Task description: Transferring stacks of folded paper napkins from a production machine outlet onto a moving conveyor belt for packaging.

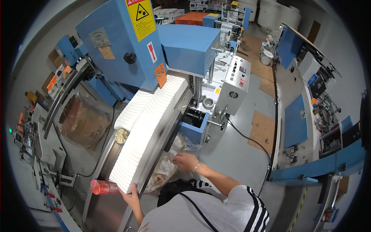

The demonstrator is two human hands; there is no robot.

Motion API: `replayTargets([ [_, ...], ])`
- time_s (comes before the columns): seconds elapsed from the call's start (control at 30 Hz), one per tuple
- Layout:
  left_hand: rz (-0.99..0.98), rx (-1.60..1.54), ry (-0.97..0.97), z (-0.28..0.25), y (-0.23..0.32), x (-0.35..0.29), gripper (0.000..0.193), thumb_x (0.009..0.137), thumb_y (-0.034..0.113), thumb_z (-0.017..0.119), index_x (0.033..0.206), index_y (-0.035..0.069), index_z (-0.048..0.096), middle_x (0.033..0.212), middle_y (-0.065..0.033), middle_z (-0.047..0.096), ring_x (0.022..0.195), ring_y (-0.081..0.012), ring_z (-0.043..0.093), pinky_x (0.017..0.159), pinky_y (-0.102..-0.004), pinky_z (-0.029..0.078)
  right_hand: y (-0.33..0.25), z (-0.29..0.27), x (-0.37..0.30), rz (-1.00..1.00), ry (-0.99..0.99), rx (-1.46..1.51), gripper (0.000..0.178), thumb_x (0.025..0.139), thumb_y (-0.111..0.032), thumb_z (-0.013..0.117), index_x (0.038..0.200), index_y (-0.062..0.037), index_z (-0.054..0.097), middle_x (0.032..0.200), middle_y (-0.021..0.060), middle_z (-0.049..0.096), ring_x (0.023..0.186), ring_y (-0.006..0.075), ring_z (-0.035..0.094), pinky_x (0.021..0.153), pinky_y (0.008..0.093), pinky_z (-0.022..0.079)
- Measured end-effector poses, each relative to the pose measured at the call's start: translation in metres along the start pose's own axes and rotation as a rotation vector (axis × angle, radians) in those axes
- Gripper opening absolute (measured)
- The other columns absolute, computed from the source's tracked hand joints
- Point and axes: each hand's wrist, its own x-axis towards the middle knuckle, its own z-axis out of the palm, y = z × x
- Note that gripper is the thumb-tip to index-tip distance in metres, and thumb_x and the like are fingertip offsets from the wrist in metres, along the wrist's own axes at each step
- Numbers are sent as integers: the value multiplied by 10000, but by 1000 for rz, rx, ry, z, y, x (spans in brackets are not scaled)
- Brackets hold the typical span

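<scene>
A long row of white paper stacks (141,129), standing packed side by side, fills the metal feed trough of a blue machine (116,46). At its near end my left hand (131,201) is closed on the last stack, thumb on the right side and fingers against the end face. My right hand (186,161) hangs right of the trough, over a crumpled clear plastic bag (164,170). Its fingers are curled together; whatever they may hold is hidden. Against the row's left side sits a round pale object (121,136). A red bottle (101,187) lies by the trough's left edge.
A grey control box (234,83) with buttons stands right of the machine. A black cable (251,138) runs over the floor beside flat cardboard sheets (261,133). More machinery (317,116) lines the right side. At left is a plastic-covered brown box (83,120).
</scene>
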Motion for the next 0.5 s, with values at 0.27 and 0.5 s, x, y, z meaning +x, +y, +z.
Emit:
replayTargets([
  [0.27, 13, 5, 16, 1, 1, -1, 775, 804, 183, 713, 1402, -54, 280, 1318, -260, 463, 1193, -312, 480, 1003, -364, 357, -3, -1, 7, 11, -165, 4, 219, 828, -194, 555, 1031, -137, 617, 993, 86, 623, 939, 314, 596, 773, 422, 494],
  [0.5, 2, 25, 47, 2, -1, -2, 769, 802, 164, 709, 1403, -53, 280, 1317, -264, 464, 1193, -318, 482, 1005, -367, 360, 11, -5, 0, 64, -163, 1, 282, 818, -192, 559, 1096, -148, 579, 942, 124, 630, 893, 344, 607, 750, 451, 490],
])
